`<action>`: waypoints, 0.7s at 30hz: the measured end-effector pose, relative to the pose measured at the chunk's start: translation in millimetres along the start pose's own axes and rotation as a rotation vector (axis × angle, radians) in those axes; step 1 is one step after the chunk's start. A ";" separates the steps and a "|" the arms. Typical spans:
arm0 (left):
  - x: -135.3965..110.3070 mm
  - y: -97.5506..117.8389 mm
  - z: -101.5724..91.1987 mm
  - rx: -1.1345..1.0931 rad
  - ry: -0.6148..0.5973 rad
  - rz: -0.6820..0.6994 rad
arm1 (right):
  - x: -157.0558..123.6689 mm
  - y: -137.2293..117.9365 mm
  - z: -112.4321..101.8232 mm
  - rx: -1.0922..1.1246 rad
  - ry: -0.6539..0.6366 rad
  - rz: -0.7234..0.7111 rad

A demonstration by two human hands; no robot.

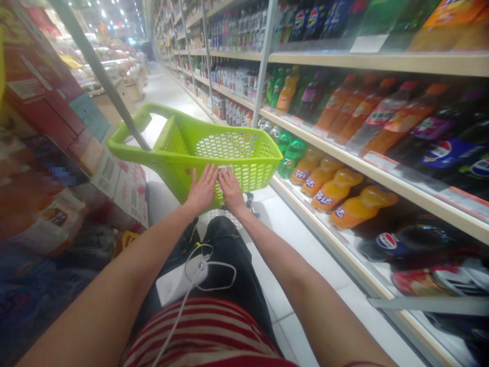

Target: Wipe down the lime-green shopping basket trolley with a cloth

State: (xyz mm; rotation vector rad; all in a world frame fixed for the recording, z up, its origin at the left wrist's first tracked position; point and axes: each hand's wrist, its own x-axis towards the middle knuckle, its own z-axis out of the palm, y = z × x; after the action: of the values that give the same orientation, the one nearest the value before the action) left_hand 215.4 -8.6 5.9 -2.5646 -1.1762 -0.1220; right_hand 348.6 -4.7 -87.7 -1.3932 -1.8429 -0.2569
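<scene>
A lime-green shopping cart basket (171, 176) with honeycomb and slotted holes stands in front of me, its near side facing my hands. My left hand (204, 189) lies on that side with its fingers stretched out flat, holding nothing that I can see. Close beside it, my right hand (231, 192) presses a small white tissue (226, 168) against the basket wall under its fingertips. The fingertips partly cover the tissue. Inside, the part of the basket that shows holds nothing.
Shelves at right carry orange soda bottles (332, 191), green soda bottles (292, 155) and cola bottles (397, 242). Stacked cartons (122, 186) stand at left. A grey pole (103, 76) rises by the cart handle (133, 155). A white power bank (181, 280) with a cable rests on my lap.
</scene>
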 end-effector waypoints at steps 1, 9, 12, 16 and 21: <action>2.1 0.7 0.2 0.002 0.006 -0.004 | 6.1 1.8 -6.0 -0.006 0.042 0.007; 18.9 12.2 -1.4 0.010 0.058 -0.016 | 15.5 27.5 -12.6 -0.095 0.034 0.059; 21.3 18.0 1.0 0.014 0.047 -0.002 | -2.8 34.8 1.2 -0.108 0.018 0.037; 20.5 25.2 9.3 0.018 0.008 0.019 | -29.5 40.5 14.7 -0.107 -0.024 0.016; 22.9 28.9 14.6 0.031 0.012 0.038 | -36.7 42.8 2.7 -0.088 0.026 0.016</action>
State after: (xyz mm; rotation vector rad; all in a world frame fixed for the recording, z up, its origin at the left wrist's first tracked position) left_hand 251.3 -5.1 -10.3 -2.5542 -1.1163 -0.1095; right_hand 387.9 -13.5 -127.2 -1.4571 -1.8180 -0.3503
